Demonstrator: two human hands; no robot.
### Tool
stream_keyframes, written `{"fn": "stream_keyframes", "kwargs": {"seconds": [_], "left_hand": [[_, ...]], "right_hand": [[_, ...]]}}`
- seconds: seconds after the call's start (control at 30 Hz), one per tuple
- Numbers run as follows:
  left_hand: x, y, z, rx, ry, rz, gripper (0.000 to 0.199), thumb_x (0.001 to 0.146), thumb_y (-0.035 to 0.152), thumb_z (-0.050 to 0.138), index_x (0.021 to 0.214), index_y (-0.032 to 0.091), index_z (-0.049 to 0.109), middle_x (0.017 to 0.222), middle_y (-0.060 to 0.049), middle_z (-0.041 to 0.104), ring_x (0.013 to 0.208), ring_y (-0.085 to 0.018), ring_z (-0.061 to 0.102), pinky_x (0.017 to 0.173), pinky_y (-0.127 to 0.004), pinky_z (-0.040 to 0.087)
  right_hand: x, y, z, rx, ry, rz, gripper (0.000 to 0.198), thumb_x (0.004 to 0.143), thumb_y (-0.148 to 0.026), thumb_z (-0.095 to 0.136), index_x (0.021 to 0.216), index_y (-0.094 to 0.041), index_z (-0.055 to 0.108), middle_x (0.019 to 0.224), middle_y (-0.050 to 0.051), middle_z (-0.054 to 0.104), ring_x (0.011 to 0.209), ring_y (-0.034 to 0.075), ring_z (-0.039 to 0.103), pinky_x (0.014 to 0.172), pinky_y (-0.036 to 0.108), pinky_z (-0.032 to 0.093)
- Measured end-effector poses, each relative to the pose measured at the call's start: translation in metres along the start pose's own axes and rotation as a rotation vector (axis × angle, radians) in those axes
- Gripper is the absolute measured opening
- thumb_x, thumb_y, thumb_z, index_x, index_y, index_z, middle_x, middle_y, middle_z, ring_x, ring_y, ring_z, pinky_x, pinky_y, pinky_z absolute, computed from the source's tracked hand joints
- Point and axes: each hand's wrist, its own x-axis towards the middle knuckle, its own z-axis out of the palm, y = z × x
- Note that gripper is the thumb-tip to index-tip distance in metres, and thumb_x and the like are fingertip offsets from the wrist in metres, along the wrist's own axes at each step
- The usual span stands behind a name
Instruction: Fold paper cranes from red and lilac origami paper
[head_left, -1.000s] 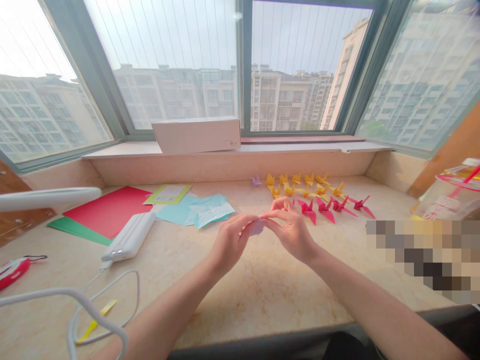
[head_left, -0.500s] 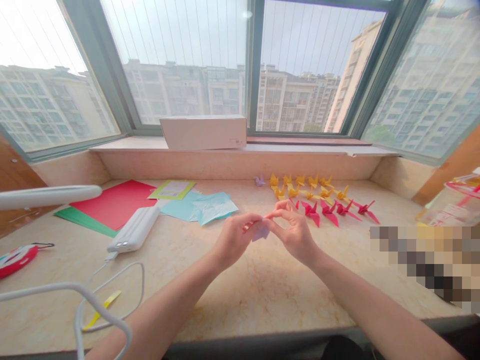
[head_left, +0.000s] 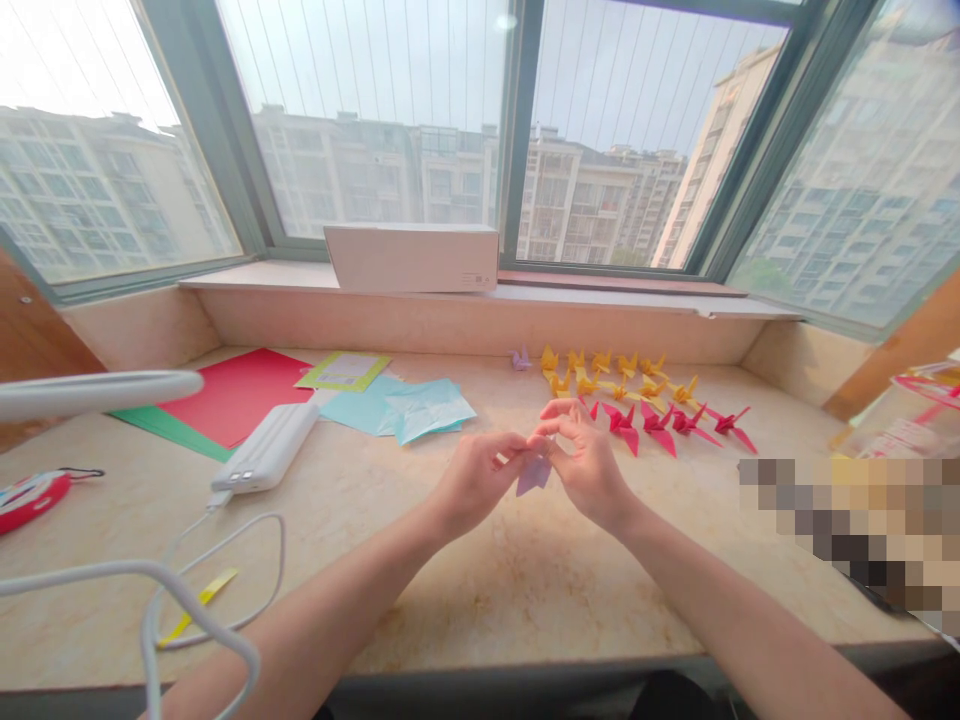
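A small folded piece of purple paper point(head_left: 533, 476) is pinched between both hands above the stone counter. My left hand point(head_left: 484, 478) is closed on its upper left side, thumb and forefinger together. My right hand point(head_left: 586, 462) grips the same paper from the right with thumb and fingertips. The fingers cover its top part, so its full shape is hidden. Just beyond the right hand lie several pink paper cranes point(head_left: 658, 430), with rows of yellow paper cranes point(head_left: 619, 392) behind them. One pale purple crane point(head_left: 520, 359) sits at the left end of the back row.
Light blue sheets point(head_left: 427, 410), a red sheet point(head_left: 240, 395) and a green sheet point(head_left: 176, 435) lie left. Near them are a white power bank point(head_left: 268, 450) and its looped cable point(head_left: 279, 560). A white box point(head_left: 412, 260) stands on the sill; a clear container point(head_left: 900, 415) is at right.
The purple paper shows more below the fingers and sits slightly farther right. Both hands keep their pinch on it. The camera view has tilted slightly.
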Motion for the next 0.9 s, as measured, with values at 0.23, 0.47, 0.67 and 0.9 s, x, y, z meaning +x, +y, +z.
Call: {"fn": "stream_keyframes", "kwargs": {"seconds": [0.23, 0.47, 0.67, 0.9], "left_hand": [[0.003, 0.0, 0.002, -0.321, 0.061, -0.091, 0.024, 0.085, 0.035, 0.066, 0.088, 0.012, 0.07, 0.077, -0.009, 0.074, 0.064, -0.015, 0.065, 0.057, -0.024, 0.05], [0.005, -0.005, 0.0, -0.436, 0.172, -0.108, 0.026, 0.085, 0.036, 0.068, 0.096, 0.015, 0.059, 0.076, -0.007, 0.076, 0.069, -0.018, 0.071, 0.064, -0.029, 0.053], [0.007, -0.005, 0.0, -0.472, 0.199, -0.069, 0.026, 0.087, 0.04, 0.065, 0.094, 0.015, 0.059, 0.09, -0.009, 0.077, 0.077, -0.019, 0.074, 0.078, -0.037, 0.059], [0.006, -0.011, 0.002, -0.279, 0.231, -0.012, 0.017, 0.086, 0.027, 0.065, 0.095, 0.013, 0.067, 0.092, -0.009, 0.076, 0.084, -0.021, 0.074, 0.077, -0.035, 0.06]], "right_hand": [[0.007, 0.01, -0.003, 0.088, 0.095, 0.109, 0.035, 0.087, -0.052, 0.062, 0.101, -0.021, 0.071, 0.111, 0.009, 0.063, 0.101, 0.024, 0.061, 0.087, 0.038, 0.046], [0.007, 0.005, -0.001, 0.392, -0.169, 0.323, 0.04, 0.081, -0.048, 0.07, 0.105, -0.015, 0.069, 0.089, 0.009, 0.074, 0.081, 0.021, 0.066, 0.077, 0.036, 0.051], [0.01, 0.0, -0.003, 0.406, -0.106, 0.324, 0.03, 0.081, -0.044, 0.069, 0.092, -0.016, 0.071, 0.086, 0.007, 0.074, 0.079, 0.02, 0.066, 0.075, 0.033, 0.051], [0.008, 0.0, -0.002, 0.375, -0.158, 0.297, 0.036, 0.087, -0.05, 0.061, 0.095, -0.016, 0.071, 0.084, 0.006, 0.074, 0.079, 0.02, 0.066, 0.073, 0.032, 0.052]]}}
